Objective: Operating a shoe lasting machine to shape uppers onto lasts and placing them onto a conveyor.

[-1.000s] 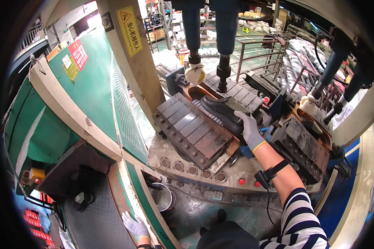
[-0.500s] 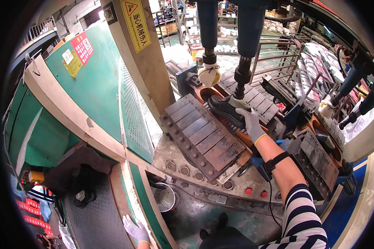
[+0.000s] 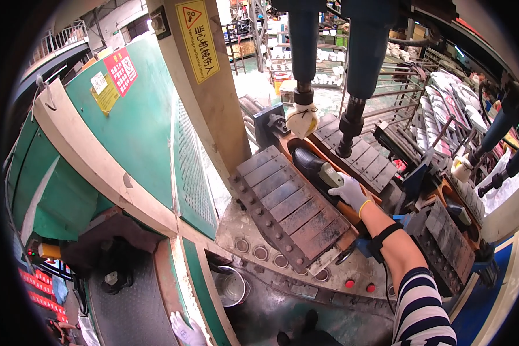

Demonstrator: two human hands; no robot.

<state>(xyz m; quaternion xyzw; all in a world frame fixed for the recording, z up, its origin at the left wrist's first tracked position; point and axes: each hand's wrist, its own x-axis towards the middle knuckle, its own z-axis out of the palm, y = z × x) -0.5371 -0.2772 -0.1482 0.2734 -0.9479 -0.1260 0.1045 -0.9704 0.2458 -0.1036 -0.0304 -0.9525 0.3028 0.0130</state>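
In the machine, a black shoe (image 3: 308, 164) sits low between two segmented metal pad blocks, with a pale grey-green last (image 3: 330, 175) showing in its opening. My right hand (image 3: 350, 192), in a white glove with a yellow cuff, grips the heel end of the shoe and last. Over it hang a dark press rod (image 3: 348, 135) and a white wrapped pad (image 3: 302, 122), both apart from the shoe. My left hand (image 3: 187, 330), also gloved, lies with fingers stretched out on the worn edge of the green machine frame at the bottom.
The near pad block (image 3: 291, 207) is framed by bolts. Red buttons (image 3: 350, 284) sit on the panel in front of it. A metal bucket (image 3: 232, 286) stands below. Another black shoe (image 3: 116, 277) lies on the dark belt at left. A second press station (image 3: 444, 245) is at right.
The shoe has dropped from under the press rod to lie deeper between the pad blocks, my right hand moving with it. My left hand stays on the frame edge. The view has shifted slightly.
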